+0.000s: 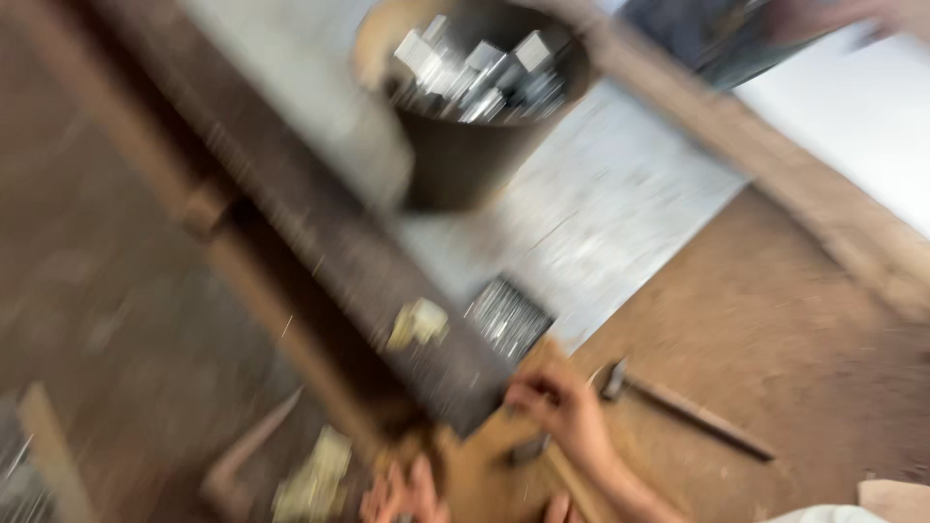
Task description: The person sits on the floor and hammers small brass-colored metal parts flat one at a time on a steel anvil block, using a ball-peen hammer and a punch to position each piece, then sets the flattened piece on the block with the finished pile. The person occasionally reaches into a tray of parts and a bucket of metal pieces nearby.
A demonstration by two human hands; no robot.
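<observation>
Head view, blurred: hammer point(678, 405) lies just beside right hand point(562, 412).

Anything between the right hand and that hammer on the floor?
Nothing visible. The right hand sits just left of the hammer, with only bare brown floor between them. The frame is motion-blurred, so small debris can't be ruled out.

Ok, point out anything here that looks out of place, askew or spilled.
Little stands out, though the picture is badly blurred. A hammer lies loose on the dusty brown surface beside the right hand. The dark bucket is packed with pale metal pieces, none visibly spilled. The left hand is too blurred to judge.
</observation>
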